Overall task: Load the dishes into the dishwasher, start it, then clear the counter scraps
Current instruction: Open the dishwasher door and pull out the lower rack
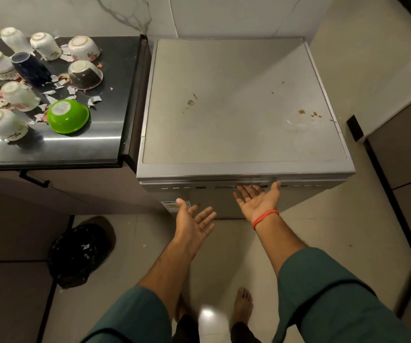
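A grey dishwasher [236, 105] stands with its door closed, right of the black counter [75, 147]. My right hand [257, 198] is palm up, its fingertips at the door's handle recess under the top edge. My left hand [194, 220] hovers palm up and open in front of the door, touching nothing. On the counter stand several upside-down dishes: white cups [43, 45], a dark blue cup [29, 68], a glass bowl [85, 74] and a green bowl [68, 116]. Torn paper scraps [51, 97] lie scattered among them.
A black bin bag [78, 251] in a bin sits on the floor below the counter. A cabinet handle [33, 180] sticks out under the counter edge. Brown stains mark the dishwasher top. Dark cabinets stand at the right. My bare feet are on the tiled floor.
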`<state>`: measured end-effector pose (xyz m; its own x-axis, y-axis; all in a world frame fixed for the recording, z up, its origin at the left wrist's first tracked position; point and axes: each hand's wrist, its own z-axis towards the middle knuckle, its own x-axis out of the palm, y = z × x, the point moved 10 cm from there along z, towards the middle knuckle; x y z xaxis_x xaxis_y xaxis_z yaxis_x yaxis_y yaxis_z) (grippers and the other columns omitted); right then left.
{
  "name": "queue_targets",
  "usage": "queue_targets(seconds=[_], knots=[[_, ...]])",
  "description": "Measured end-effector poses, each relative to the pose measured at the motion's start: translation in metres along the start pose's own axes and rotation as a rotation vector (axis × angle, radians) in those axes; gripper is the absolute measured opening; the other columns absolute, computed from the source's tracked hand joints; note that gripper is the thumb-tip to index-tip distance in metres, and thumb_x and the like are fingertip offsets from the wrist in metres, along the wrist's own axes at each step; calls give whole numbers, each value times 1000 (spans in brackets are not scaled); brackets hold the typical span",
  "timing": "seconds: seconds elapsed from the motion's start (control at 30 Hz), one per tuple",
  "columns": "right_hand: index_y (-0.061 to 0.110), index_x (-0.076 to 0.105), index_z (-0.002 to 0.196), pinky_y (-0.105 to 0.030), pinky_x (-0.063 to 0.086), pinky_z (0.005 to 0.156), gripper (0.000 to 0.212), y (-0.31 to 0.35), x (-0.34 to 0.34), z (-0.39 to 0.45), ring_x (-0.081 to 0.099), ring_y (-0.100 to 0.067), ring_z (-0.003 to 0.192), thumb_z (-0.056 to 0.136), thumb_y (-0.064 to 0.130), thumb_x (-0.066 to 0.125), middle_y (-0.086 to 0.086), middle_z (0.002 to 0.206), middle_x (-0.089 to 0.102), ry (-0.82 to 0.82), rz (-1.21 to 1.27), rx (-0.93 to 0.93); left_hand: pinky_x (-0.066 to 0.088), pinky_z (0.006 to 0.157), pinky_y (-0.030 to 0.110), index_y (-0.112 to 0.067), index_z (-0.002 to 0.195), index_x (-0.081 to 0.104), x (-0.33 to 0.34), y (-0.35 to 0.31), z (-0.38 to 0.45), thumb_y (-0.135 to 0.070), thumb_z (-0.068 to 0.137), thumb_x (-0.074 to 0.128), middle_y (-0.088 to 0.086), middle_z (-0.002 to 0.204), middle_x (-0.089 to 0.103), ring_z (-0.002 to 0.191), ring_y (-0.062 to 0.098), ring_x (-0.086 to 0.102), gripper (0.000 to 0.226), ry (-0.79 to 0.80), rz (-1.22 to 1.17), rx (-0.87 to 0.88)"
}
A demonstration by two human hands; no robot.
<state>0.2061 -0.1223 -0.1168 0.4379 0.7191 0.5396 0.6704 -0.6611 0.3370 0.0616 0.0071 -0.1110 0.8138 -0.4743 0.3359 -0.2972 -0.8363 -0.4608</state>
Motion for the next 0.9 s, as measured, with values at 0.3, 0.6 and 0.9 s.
queue_targets(seconds=[0.3,0.6,0.9], knots=[[7,38,145,-52,41,100,79,0,-2,1,51,-38,118,96,70,38,-20,150,41,-14,5,-9,43,110,48,-15,152,43,-15,9,-1,-74,99,21,15,133,66,119,31,65,82,-12,11,4],[9,47,140,-48,43,97,65,-24,-61,-23,54,-34,113,100,60,42,-23,142,49,-135,-12,-38,43,112,49,-13,159,29,-15,19,-8,-74,98,27,20,154,46,130,34,58,86,2,25,6],[16,50,103,-53,37,112,41,-28,-94,-47,46,-40,135,104,55,36,-19,132,49,-180,-107,0,44,111,50,-17,155,39,-22,45,-23,-73,100,25,16,146,55,124,33,62,79,-17,66,6]])
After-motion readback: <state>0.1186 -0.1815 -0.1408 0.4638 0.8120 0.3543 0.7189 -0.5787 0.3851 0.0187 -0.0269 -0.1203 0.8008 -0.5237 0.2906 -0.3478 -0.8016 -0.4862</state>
